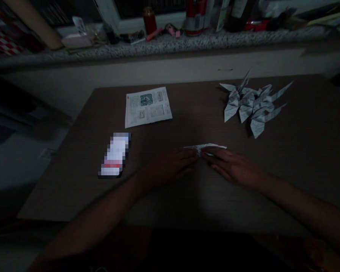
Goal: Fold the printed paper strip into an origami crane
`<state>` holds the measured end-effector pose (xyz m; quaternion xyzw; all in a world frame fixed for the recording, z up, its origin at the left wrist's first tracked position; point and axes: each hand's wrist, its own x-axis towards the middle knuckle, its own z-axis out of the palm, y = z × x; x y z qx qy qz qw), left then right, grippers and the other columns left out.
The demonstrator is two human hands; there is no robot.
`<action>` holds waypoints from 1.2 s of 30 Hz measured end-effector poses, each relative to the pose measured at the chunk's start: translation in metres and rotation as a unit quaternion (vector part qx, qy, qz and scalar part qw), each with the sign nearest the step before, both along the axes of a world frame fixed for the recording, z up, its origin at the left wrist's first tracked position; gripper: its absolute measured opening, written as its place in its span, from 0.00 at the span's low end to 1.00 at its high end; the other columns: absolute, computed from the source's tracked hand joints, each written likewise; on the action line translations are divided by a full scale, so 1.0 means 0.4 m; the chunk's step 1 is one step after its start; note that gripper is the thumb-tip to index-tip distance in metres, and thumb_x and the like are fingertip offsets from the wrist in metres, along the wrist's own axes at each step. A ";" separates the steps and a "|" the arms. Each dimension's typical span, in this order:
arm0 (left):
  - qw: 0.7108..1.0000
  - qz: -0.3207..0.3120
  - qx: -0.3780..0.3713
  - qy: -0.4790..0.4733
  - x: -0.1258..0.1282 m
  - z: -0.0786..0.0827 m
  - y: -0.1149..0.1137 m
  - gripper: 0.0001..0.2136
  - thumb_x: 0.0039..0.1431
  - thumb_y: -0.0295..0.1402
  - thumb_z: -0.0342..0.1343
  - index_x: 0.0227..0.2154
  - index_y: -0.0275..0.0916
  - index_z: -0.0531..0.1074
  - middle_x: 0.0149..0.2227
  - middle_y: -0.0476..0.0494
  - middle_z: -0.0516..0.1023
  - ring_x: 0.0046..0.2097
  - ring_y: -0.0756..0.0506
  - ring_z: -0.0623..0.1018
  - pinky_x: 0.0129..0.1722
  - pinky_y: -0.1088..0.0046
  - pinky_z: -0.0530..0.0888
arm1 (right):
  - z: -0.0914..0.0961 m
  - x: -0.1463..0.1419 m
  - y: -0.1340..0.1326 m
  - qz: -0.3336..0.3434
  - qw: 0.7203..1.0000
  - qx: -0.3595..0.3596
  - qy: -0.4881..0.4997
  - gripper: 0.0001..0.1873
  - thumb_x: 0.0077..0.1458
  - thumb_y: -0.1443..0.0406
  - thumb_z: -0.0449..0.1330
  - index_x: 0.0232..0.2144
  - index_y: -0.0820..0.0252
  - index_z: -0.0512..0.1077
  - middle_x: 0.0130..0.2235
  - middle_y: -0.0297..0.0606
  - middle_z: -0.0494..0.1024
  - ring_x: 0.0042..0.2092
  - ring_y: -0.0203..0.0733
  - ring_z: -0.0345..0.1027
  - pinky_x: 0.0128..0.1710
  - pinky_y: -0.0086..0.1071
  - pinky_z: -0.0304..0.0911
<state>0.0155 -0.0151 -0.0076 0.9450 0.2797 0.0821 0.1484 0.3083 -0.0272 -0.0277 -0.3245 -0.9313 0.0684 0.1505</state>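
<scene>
A small folded piece of printed paper (205,148) lies flat on the dark wooden table (187,204), near the middle. My left hand (172,166) rests on the table with its fingertips pressing the paper's left part. From the right, my right hand (232,166) reaches in, fingers stretched flat and pressing the same paper. The two sets of fingertips meet over the fold. Much of the paper is hidden under the fingers.
Several folded paper cranes (251,104) are heaped at the back right. A printed sheet (147,106) lies at the back left, a phone (115,155) nearer on the left. Behind, a stone ledge (170,43) holds cans, bottles and clutter.
</scene>
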 end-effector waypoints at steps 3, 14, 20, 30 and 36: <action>1.000 0.009 -0.011 0.004 0.000 0.000 -0.001 0.22 0.76 0.39 0.49 0.68 0.43 0.64 0.71 0.42 0.64 0.71 0.43 0.65 0.69 0.61 0.65 | -0.007 0.013 -0.002 -0.006 1.000 -0.015 0.002 0.25 0.71 0.65 0.53 0.68 0.57 0.65 0.67 0.50 0.70 0.66 0.55 0.66 0.63 0.53 0.68; 1.000 0.008 -0.005 0.019 0.004 0.007 0.002 0.21 0.75 0.37 0.49 0.67 0.41 0.65 0.70 0.43 0.65 0.70 0.42 0.67 0.69 0.61 0.65 | -0.016 0.087 -0.016 -0.032 0.999 0.014 -0.019 0.28 0.72 0.65 0.52 0.71 0.56 0.59 0.71 0.46 0.64 0.70 0.53 0.60 0.68 0.54 0.62; 0.999 -0.002 0.031 0.011 0.011 0.002 0.003 0.21 0.76 0.39 0.49 0.66 0.38 0.66 0.68 0.39 0.69 0.67 0.39 0.69 0.66 0.58 0.68 | -0.006 0.077 -0.011 -0.029 0.999 0.029 -0.027 0.25 0.71 0.64 0.54 0.67 0.61 0.66 0.68 0.50 0.68 0.68 0.55 0.63 0.67 0.54 0.63; 0.999 -0.013 0.041 0.002 0.014 -0.006 -0.001 0.22 0.75 0.40 0.49 0.66 0.36 0.64 0.69 0.35 0.67 0.70 0.38 0.66 0.68 0.56 0.66 | 0.019 -0.048 -0.007 -0.054 0.998 0.008 -0.021 0.37 0.71 0.56 0.53 0.74 0.65 0.48 0.74 0.55 0.54 0.73 0.58 0.51 0.70 0.55 0.56; 1.000 -0.005 0.014 0.011 0.006 -0.010 0.006 0.22 0.77 0.41 0.46 0.67 0.39 0.64 0.70 0.38 0.65 0.71 0.41 0.65 0.67 0.59 0.67 | -0.024 -0.082 0.007 -0.042 0.999 -0.017 -0.014 0.43 0.71 0.52 0.51 0.76 0.64 0.38 0.75 0.56 0.49 0.75 0.54 0.42 0.72 0.55 0.50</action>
